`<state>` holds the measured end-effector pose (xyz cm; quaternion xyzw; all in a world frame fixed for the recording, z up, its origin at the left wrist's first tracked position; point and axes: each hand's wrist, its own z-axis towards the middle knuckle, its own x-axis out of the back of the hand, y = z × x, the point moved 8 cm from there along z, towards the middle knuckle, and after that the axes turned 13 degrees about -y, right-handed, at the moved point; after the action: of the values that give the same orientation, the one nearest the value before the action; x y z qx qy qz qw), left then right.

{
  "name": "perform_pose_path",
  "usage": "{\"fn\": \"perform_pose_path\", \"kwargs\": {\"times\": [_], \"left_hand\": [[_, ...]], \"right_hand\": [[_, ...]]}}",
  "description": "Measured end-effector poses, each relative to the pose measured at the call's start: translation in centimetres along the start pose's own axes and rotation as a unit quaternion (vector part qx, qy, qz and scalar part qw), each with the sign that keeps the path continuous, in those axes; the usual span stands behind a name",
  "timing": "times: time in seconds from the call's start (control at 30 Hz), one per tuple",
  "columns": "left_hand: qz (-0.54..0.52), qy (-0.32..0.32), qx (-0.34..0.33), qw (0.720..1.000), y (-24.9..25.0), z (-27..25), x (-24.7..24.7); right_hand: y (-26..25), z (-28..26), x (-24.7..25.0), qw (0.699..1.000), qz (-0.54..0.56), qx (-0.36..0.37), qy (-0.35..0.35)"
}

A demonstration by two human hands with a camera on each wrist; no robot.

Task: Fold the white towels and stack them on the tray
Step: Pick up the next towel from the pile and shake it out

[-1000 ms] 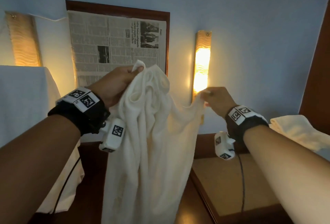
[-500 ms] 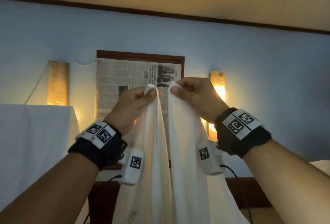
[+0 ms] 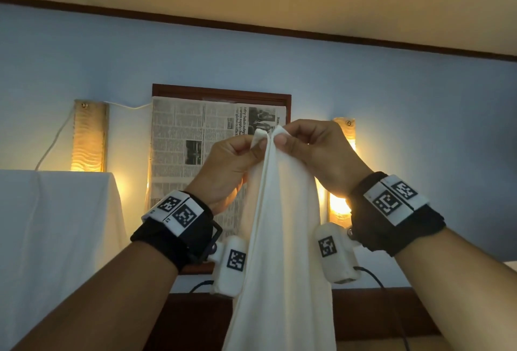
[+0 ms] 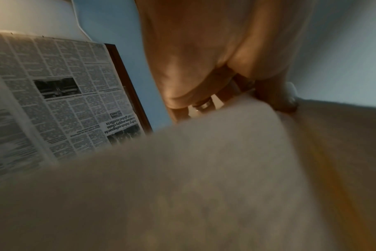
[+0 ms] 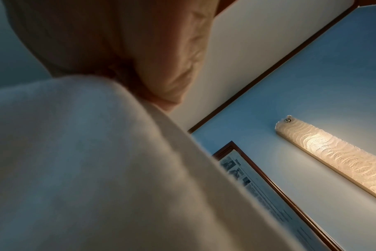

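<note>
Since before: both top corners now meet; earlier my hands held them apart.
Left hand (image 3: pixel 223 166): pinched on one corner of the white towel (image 3: pixel 279 238).
Right hand (image 3: pixel 321 155): pinched on the other corner, touching the left.
Towel: hangs doubled lengthwise between my wrists, before the newspaper (image 3: pixel 193 149).
Handling: I judge it soft, light, limp; corners give the surest hold.
Texture: fuzzy terry, hemmed edge.

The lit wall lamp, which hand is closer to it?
Right. The right hand overlaps the lit lamp in the head view; the left hand is across the towel, farther away.
</note>
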<state>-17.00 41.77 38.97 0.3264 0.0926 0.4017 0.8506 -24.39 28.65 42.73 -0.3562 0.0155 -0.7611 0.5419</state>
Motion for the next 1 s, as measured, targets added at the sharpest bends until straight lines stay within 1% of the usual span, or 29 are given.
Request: {"fn": "perform_pose_path", "kwargs": {"times": [0.3,0.43,0.53,0.6,0.67,0.73,0.8,0.87,0.93,1.0], "left_hand": [[0.002,-0.005,0.023,1.000,-0.8,0.4,0.0],[0.019,-0.006,0.028,0.999,-1.0,0.4,0.0],[0.050,-0.001,0.045,0.998,-1.2,0.2,0.4],[0.079,0.017,0.058,0.995,-1.5,0.1,1.0],[0.091,0.035,0.062,0.993,-1.5,-0.1,1.3],[0.099,0.045,0.071,0.991,-1.8,-0.2,1.5],[0.108,0.050,0.086,0.989,-2.3,-0.3,1.6],[0.110,0.059,0.102,0.987,-2.7,-0.6,1.6],[0.118,0.059,0.117,0.984,-3.1,-0.8,1.0],[0.130,0.054,0.128,0.982,-3.6,-1.0,0.2]], "right_hand": [[0.9,0.4,-0.1,1.000,0.006,-0.001,-0.008],[1.3,0.6,-0.3,1.000,0.017,-0.004,-0.019],[2.3,0.8,-1.1,0.996,0.058,-0.024,-0.063],[3.4,0.8,-2.2,0.985,0.111,-0.064,-0.117],[4.3,0.6,-3.2,0.973,0.133,-0.095,-0.161],[4.6,0.5,-3.7,0.970,0.141,-0.096,-0.173],[5.0,0.5,-3.6,0.973,0.150,-0.089,-0.152],[5.6,0.8,-2.9,0.980,0.140,-0.088,-0.106],[6.3,1.0,-2.1,0.989,0.102,-0.094,-0.058],[6.8,1.2,-1.6,0.994,0.042,-0.100,-0.028]]}}
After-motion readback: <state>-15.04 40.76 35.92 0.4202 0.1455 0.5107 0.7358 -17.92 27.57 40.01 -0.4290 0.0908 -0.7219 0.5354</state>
